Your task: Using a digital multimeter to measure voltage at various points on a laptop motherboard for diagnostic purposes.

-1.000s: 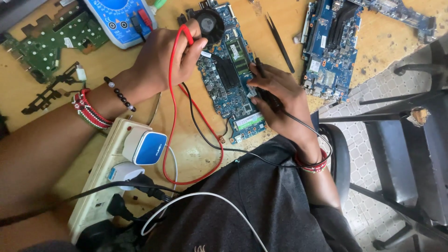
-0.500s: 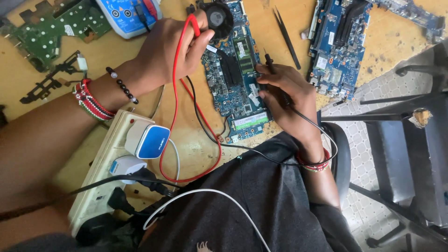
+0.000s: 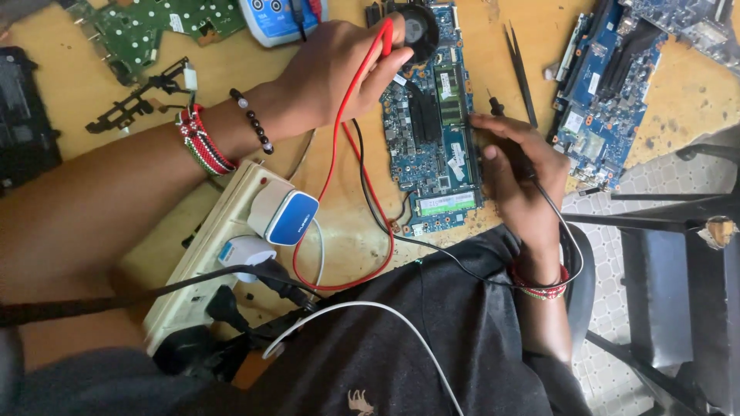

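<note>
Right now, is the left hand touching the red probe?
Touching. The head view shows the left hand pinching the red probe between thumb and fingers, above the blue circuit board.

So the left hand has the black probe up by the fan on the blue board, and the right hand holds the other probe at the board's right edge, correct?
Not quite: the head view shows the left hand holding the red probe, not a black one, up by the fan on the blue board. The black probe is in the right hand, at the board's right edge.
</note>
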